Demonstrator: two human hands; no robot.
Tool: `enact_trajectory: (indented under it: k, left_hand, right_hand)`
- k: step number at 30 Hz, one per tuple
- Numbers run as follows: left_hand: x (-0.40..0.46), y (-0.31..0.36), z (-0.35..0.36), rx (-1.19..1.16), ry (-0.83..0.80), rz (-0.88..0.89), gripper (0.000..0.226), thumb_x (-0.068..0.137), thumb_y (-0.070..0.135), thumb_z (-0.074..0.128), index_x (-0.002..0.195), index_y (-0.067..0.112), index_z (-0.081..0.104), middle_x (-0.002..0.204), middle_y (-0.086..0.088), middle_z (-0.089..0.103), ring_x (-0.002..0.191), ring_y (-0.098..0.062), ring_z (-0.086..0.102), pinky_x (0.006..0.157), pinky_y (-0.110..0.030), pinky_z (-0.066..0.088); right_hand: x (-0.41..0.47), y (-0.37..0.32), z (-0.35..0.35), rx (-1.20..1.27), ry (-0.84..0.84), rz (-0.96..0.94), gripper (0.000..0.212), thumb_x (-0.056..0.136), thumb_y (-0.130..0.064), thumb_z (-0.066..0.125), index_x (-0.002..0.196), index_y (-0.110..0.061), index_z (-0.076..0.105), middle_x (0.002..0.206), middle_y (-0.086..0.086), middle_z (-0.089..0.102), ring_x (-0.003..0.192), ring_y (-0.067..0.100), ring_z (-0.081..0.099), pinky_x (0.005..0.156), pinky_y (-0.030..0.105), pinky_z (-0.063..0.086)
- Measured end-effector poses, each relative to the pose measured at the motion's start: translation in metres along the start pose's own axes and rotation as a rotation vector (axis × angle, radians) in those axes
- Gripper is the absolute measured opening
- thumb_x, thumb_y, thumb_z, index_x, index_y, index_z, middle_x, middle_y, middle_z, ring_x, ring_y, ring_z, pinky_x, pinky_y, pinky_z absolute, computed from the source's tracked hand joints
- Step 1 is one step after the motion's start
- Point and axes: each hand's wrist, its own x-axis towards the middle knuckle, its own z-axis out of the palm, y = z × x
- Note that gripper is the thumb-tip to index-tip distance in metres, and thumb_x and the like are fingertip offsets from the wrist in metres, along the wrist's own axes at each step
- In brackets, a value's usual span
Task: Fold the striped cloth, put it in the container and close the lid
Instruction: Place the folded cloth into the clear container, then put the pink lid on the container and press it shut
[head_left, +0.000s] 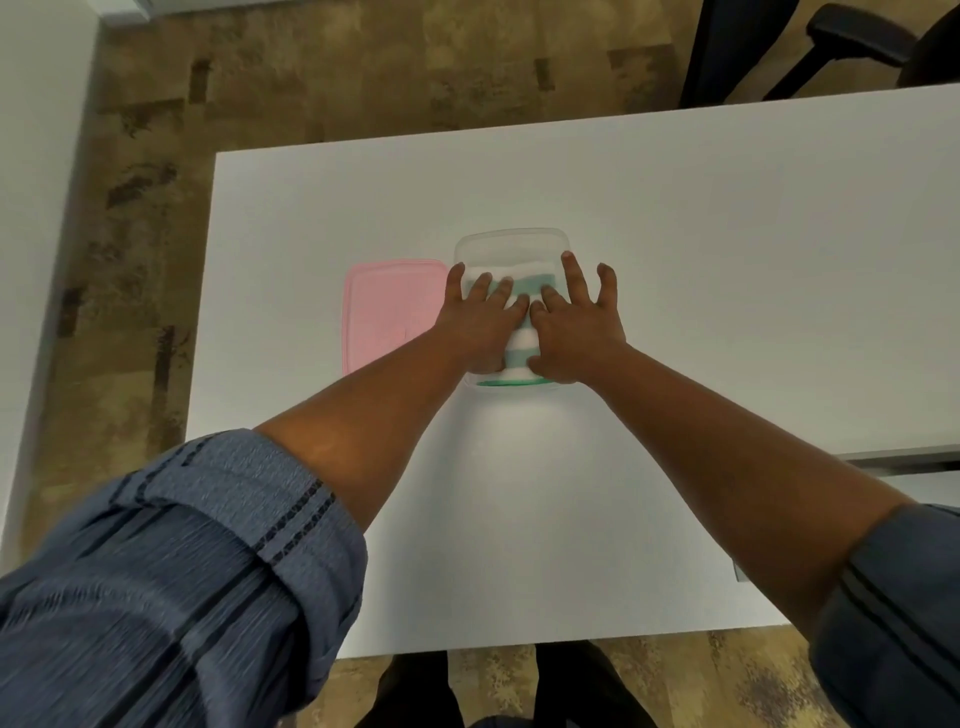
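Observation:
A clear plastic container (511, 240) stands on the white table, and the folded green-and-white striped cloth (522, 343) lies inside it. My left hand (480, 322) and my right hand (574, 327) rest flat on top of the cloth, side by side, fingers spread and pointing away from me. Both palms press down on the cloth and cover most of it. The pink lid (389, 312) lies flat on the table, touching the container's left side, partly under my left wrist.
The white table (727, 260) reaches right and toward me, with its left edge near the lid. A black office chair (831, 47) stands beyond the far right corner. Patterned brown carpet lies around the table.

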Motion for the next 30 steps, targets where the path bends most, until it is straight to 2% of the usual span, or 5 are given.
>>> enact_trajectory:
  k: [5,12,21,25,30]
  left_hand:
    - [-0.011,0.001,-0.004,-0.198,0.101,0.005,0.083,0.090,0.038,0.062,0.159,0.024,0.016,0.169,-0.006,0.007,0.156,-0.029,-0.001,0.119,-0.059,-0.006]
    - [-0.057,-0.003,0.021,-0.981,0.758,-0.411,0.036,0.085,-0.002,0.055,0.118,0.011,0.062,0.131,-0.011,0.057,0.122,-0.031,0.047,0.105,-0.038,0.038]
    - [-0.085,-0.044,0.091,-0.841,0.243,-0.980,0.070,0.085,0.048,0.067,0.143,0.024,0.037,0.154,-0.012,0.028,0.138,-0.038,0.032,0.105,-0.053,0.038]
    - [-0.094,-0.059,0.107,-0.916,0.221,-1.027,0.074,0.080,0.039,0.075,0.141,0.021,0.037,0.145,-0.015,0.038,0.129,-0.040,0.042,0.098,-0.054,0.045]
    - [-0.102,-0.075,0.116,-1.011,0.287,-0.999,0.071,0.075,0.033,0.083,0.131,0.014,0.044,0.130,-0.015,0.051,0.119,-0.038,0.051,0.093,-0.051,0.051]
  right_hand:
    - [-0.005,-0.002,0.001,0.078,0.059,0.021,0.074,0.088,-0.060,0.052,0.150,-0.023,0.039,0.168,0.004,0.019,0.154,0.036,-0.015,0.115,0.065,-0.008]
    - [-0.032,-0.026,-0.005,0.404,0.429,0.117,0.040,0.090,-0.032,0.056,0.125,-0.014,0.063,0.146,0.007,0.055,0.141,0.033,0.037,0.107,0.051,0.022]
    - [-0.056,-0.111,-0.009,0.715,0.630,-0.230,0.025,0.089,-0.004,0.064,0.113,0.000,0.070,0.111,0.017,0.071,0.096,0.034,0.066,0.085,0.042,0.056]
    - [-0.055,-0.154,0.007,0.687,0.387,-0.347,0.037,0.097,-0.004,0.051,0.132,0.000,0.061,0.132,0.020,0.064,0.116,0.037,0.062,0.101,0.044,0.050]
    - [-0.036,-0.179,0.036,0.598,0.150,-0.318,0.059,0.098,-0.004,0.044,0.155,0.000,0.027,0.163,0.021,0.027,0.151,0.034,0.024,0.123,0.039,0.017]
